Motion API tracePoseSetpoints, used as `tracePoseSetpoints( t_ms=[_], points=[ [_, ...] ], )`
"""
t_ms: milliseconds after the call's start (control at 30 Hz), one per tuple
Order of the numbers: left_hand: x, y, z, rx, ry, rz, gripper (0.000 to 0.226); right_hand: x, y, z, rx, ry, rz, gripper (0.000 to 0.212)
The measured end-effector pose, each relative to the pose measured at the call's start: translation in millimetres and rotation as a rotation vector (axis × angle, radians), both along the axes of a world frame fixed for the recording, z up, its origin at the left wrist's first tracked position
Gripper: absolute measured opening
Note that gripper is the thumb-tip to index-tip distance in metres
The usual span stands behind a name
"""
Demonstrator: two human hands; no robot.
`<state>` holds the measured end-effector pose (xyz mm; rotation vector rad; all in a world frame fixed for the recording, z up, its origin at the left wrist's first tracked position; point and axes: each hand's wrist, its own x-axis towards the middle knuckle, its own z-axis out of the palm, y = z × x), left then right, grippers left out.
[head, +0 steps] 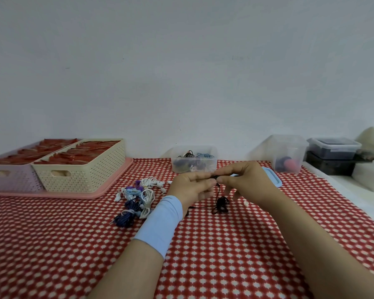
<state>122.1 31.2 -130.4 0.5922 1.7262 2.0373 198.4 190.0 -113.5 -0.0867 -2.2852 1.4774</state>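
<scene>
head: hands [192,187] [247,182] pinch cord [221,203]; cloth [225,255] edges distant.

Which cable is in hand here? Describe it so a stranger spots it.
Start at the red checked tablecloth; at its middle the left hand and right hand meet. Both pinch a black cable, its loose coil just below them. Unlike the white and blue bundles to its left, it is black.
</scene>
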Motion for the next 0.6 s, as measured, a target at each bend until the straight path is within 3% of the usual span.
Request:
tracePoseSetpoints(
  t_ms=[367, 467, 600],
  points=[
    [0.7, 0.9, -0.6, -0.025, 0.071, 0.011, 0.019, 1.8, 1.3, 0.1, -0.077, -0.027, 0.031, 0.009],
    [-0.6, 0.5, -1.9, -0.048, 0.163, 0.028, 0.024, 1.9, 0.3, 1.3, -0.199, -0.080, 0.054, 0.014],
    [-0.3, 1.6, -3.3, -0.075, 0.261, 0.067, 0.025, 1.6, 1.3, 2.0, -0.204, -0.064, 0.040, 0.011]
  ],
)
